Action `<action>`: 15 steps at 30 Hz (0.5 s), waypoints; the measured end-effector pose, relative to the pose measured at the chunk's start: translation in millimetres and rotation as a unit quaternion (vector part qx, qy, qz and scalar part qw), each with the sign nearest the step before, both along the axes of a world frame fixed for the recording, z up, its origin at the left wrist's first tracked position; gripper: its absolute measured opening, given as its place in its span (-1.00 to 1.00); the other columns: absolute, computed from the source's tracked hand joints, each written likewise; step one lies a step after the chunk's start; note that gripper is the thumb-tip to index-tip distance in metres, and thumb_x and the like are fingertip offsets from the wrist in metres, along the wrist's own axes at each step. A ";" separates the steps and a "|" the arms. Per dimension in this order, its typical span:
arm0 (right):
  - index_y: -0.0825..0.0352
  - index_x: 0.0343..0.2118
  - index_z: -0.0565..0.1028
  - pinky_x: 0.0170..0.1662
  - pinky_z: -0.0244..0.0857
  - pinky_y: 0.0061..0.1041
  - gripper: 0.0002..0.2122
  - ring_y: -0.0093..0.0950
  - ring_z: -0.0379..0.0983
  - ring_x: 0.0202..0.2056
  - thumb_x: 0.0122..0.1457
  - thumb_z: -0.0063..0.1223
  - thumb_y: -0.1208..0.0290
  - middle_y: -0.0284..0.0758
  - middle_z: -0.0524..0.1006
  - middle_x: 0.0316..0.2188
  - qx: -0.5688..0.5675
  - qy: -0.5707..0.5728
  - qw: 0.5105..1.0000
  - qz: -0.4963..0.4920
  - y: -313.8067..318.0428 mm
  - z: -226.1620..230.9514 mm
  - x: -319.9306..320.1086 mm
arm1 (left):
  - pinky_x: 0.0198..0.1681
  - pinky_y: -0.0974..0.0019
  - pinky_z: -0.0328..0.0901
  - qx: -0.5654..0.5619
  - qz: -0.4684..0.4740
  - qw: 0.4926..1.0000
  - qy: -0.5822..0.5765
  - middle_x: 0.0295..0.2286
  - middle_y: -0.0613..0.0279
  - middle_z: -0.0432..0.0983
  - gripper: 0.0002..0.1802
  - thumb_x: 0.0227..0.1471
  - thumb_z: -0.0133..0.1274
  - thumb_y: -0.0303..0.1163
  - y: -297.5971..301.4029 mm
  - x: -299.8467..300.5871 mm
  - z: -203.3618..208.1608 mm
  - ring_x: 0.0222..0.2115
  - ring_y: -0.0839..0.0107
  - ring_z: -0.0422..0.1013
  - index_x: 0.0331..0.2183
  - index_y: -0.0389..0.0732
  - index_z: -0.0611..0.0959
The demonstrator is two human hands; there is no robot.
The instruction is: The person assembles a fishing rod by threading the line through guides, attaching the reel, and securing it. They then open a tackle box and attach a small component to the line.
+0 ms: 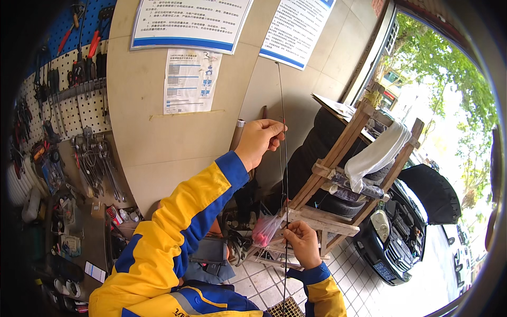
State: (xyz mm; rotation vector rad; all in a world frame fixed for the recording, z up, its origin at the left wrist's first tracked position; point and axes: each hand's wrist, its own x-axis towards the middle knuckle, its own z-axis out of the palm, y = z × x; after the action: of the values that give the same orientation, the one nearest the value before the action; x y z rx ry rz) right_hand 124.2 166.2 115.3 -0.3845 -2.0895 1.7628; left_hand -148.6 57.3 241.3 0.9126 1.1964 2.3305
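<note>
A thin dark rod [285, 179], tapering like the tip of a fishing rod, stands nearly upright in front of me. From a small tip near the wall poster it runs down past the lower edge of the head view. A fine line seems to hang beside its upper part. My left hand [260, 141] is raised, thumb and forefinger pinched at the upper part of the rod. Lower down, my right hand [303, 243] is closed with its fingertips on the rod. Whether either hand also pinches the fine line is too small to tell.
A wooden rack [338, 158] with a white cloth [377, 156] stands right, beside stacked tyres [311, 153]. A clear bag with red things [265, 231] hangs behind the rod. Tools hang on a pegboard [58, 90] at left. A black car [391, 238] with raised bonnet is outside.
</note>
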 end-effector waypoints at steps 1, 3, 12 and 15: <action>0.44 -0.26 0.50 -0.33 0.35 -0.69 -0.92 -0.69 0.48 -0.44 0.28 0.16 0.57 -0.42 0.56 -0.47 0.005 0.006 1.000 0.001 -0.2 0.0 -0.2 | -0.47 0.49 0.32 -0.005 0.000 1.000 0.007 -0.49 0.35 0.56 -0.79 0.29 0.14 -0.31 -0.4 0.2 0.0 -0.58 0.62 0.40 -0.25 -0.26 0.72; 0.44 -0.26 0.50 -0.33 0.34 -0.69 -0.93 -0.69 0.48 -0.45 0.28 0.16 0.57 -0.42 0.57 -0.47 0.007 -0.002 1.000 -0.004 -0.7 0.2 -0.4 | -0.48 0.49 0.32 -0.012 -0.002 1.000 0.006 -0.50 0.35 0.56 -0.79 0.29 0.14 -0.31 -0.5 0.9 -1.6 -0.59 0.62 0.39 -0.26 -0.26 0.72; 0.44 -0.25 0.51 -0.34 0.35 -0.69 -0.93 -0.68 0.49 -0.45 0.28 0.15 0.57 -0.41 0.57 -0.47 0.017 -0.012 1.000 -0.015 -0.9 0.5 -2.6 | -0.47 0.48 0.32 0.009 -0.036 0.999 -0.036 -0.50 0.34 0.56 -0.79 0.28 0.13 -0.32 6.0 -5.8 -11.9 -0.58 0.59 0.39 -0.26 -0.28 0.72; 0.45 -0.24 0.51 -0.34 0.36 -0.69 -0.93 -0.68 0.49 -0.44 0.29 0.15 0.57 -0.41 0.57 -0.47 0.020 -0.014 1.000 -0.017 0.3 -0.1 -2.8 | -0.46 0.48 0.32 0.012 -0.043 0.998 -0.046 -0.51 0.35 0.55 -0.78 0.28 0.13 -0.31 7.9 -7.9 -13.0 -0.57 0.59 0.39 -0.26 -0.27 0.72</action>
State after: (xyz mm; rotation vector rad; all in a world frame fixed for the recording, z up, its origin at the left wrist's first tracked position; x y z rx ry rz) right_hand 121.4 166.5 115.2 -0.4339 -2.1212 1.7034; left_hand -156.5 65.3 228.4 0.8380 1.0741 2.2975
